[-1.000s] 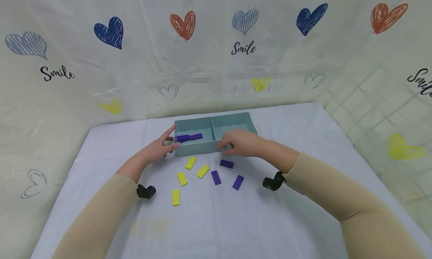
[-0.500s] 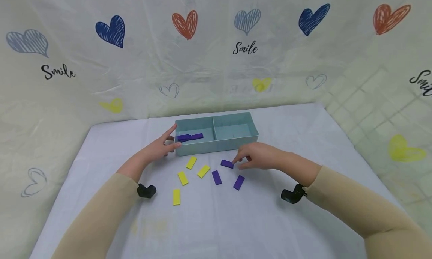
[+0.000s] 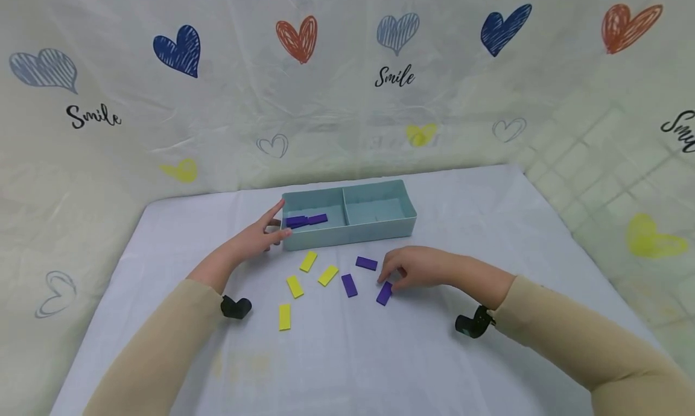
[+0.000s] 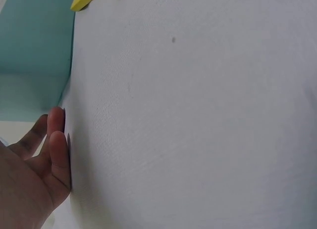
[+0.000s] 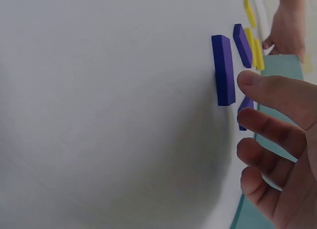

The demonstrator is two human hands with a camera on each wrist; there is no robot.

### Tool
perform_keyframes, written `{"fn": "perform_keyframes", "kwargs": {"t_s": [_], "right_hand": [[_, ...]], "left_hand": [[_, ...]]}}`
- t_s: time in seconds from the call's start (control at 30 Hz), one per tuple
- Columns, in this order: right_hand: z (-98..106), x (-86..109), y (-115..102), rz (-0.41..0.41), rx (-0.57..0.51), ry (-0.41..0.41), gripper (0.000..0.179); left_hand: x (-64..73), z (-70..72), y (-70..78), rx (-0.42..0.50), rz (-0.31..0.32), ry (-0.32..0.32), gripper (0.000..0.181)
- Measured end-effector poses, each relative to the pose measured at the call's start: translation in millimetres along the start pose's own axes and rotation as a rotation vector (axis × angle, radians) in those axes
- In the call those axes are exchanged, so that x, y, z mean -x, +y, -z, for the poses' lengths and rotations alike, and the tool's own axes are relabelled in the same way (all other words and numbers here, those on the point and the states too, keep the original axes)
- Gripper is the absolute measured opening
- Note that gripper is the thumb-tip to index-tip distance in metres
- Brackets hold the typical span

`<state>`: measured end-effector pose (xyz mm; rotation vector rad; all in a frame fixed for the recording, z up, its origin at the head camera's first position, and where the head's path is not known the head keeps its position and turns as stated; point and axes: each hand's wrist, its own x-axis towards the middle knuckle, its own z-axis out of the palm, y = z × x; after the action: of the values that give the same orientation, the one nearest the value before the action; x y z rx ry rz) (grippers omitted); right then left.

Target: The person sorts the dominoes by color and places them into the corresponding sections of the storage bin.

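A teal two-compartment box [image 3: 347, 236] stands at the back of the white-covered table. My left hand [image 3: 254, 238] rests against its left end, index finger stretched along the edge and thumb at the front corner. Several purple rectangular blocks [image 3: 317, 219] lie in the left compartment. In front of the box, my right hand [image 3: 420, 265] hovers with loosely bent fingers over the nearest-right purple block [image 3: 383, 294]. In the right wrist view, a gap shows between the thumb [image 5: 267, 87] and that block [image 5: 224, 70]; the hand holds nothing.
Two more purple blocks [image 3: 366, 263] [image 3: 349, 285] lie before the box. Several yellow blocks [image 3: 295, 286] are scattered to their left. Black wrist cameras [image 3: 474, 322] stick out from both sleeves. A patterned cloth [image 3: 336, 102] hangs behind the table.
My right hand has moved from the front wall of the box toward me and right, past one purple block to another. The left hand keeps its place at the box.
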<state>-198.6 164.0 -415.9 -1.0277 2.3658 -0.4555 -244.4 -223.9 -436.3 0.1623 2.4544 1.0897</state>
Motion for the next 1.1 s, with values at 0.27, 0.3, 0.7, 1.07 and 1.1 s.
{"fn": "perform_keyframes", "kwargs": {"t_s": [0.27, 0.3, 0.7, 1.07, 1.1], "right_hand": [[-9.3, -0.7, -4.4, 0.009, 0.065, -0.037, 0.028], [-10.4, -0.6, -4.5, 0.020, 0.075, -0.031, 0.027], [-13.3, 1.1, -6.1, 0.064, 0.154, -0.015, 0.025], [-11.8, -0.8, 0.8, 0.048, 0.123, 0.007, 0.027], [-10.9, -0.9, 0.8, 0.051, 0.115, 0.011, 0.027]], "left_hand": [[2.4, -0.1, 0.2, 0.006, 0.009, -0.006, 0.083], [1.7, -0.5, -0.7, 0.004, 0.008, -0.007, 0.082], [0.1, -0.5, -2.0, 0.011, 0.007, -0.008, 0.082], [1.6, -0.3, 0.3, 0.010, 0.001, -0.002, 0.083], [2.1, -0.5, 0.5, 0.010, 0.002, -0.002, 0.083]]}}
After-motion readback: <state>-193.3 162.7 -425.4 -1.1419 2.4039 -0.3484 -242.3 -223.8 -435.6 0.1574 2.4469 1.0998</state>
